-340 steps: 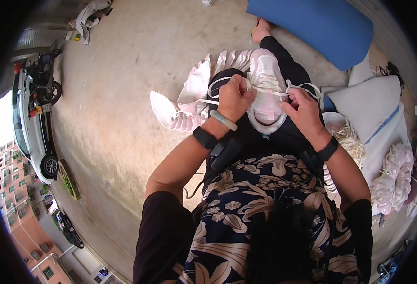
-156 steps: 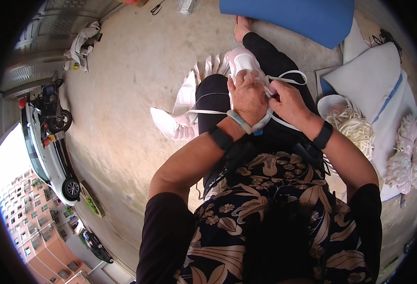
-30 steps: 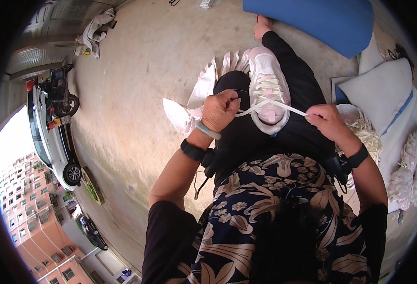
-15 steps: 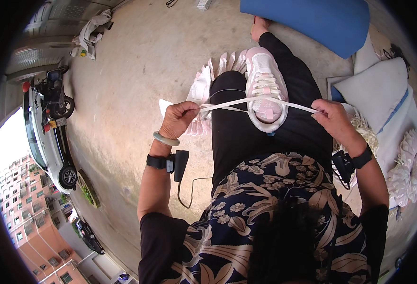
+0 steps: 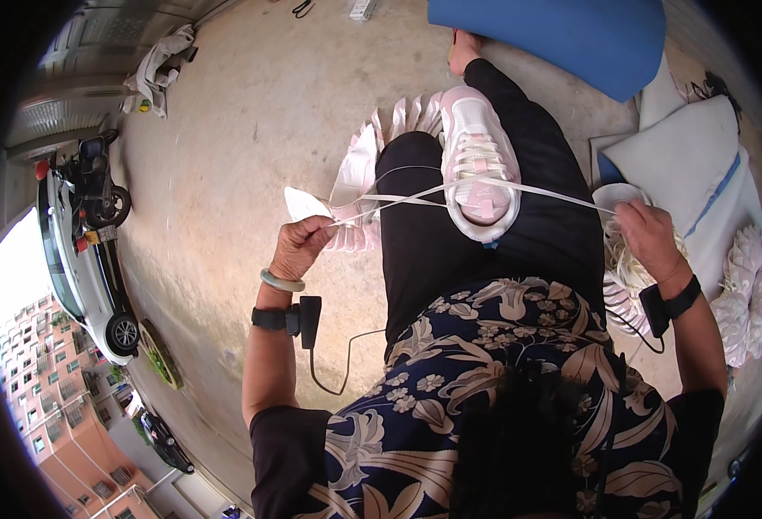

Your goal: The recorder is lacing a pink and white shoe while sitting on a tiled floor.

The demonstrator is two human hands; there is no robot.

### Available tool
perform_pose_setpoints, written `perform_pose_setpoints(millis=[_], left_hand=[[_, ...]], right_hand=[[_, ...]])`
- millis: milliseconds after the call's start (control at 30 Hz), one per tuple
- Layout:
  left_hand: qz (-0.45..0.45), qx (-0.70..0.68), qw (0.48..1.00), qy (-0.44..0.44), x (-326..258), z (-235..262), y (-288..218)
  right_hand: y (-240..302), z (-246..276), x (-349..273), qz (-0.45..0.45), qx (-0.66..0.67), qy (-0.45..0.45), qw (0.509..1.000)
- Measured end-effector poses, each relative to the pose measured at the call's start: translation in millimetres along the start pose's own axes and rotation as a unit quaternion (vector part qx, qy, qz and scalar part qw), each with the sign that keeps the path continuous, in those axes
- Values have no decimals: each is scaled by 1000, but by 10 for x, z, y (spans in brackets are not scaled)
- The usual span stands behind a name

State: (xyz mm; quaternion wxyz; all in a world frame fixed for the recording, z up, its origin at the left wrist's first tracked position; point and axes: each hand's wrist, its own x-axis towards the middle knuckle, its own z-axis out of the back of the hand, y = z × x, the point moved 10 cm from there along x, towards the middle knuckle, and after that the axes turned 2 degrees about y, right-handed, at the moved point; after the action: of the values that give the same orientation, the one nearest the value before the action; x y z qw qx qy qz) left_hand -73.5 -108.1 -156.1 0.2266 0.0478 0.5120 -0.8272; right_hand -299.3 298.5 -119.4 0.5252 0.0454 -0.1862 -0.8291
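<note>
1. Head view, looking down: the left hand [image 5: 299, 246] is pinched shut on one end of a white lace [image 5: 424, 195], held out to the left over the concrete floor [image 5: 251, 130].
2. At the far side, the right hand [image 5: 649, 238] is closed on the other end of the lace, just above a bowl of white laces [image 5: 627, 268].
3. Between the hands the lace runs taut through a pink-and-white shoe [image 5: 476, 169], which rests on the person's black-trousered knee.
4. Left of the knee, a fan of white shoe pieces [image 5: 355, 173] lies on the floor.
5. Beyond the shoe sits a blue mat [image 5: 562, 35]; white cushions [image 5: 684, 164] lie to the right.
</note>
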Motion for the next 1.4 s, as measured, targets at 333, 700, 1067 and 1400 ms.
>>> perform_pose_setpoints(millis=[333, 700, 1067, 1400], left_hand=[[36, 333, 942, -27, -84, 486, 439], [271, -9, 962, -24, 120, -69, 520], [222, -275, 913, 202, 436, -1618, -424], [200, -287, 928, 127, 882, -1625, -500]], right_hand=[[-916, -118, -506, -103, -62, 64, 991], [-1351, -764, -633, -500, 481, -69, 717], [221, -1162, 379, -342, 668, 132, 648], [58, -1252, 871, -338, 690, 19, 640]])
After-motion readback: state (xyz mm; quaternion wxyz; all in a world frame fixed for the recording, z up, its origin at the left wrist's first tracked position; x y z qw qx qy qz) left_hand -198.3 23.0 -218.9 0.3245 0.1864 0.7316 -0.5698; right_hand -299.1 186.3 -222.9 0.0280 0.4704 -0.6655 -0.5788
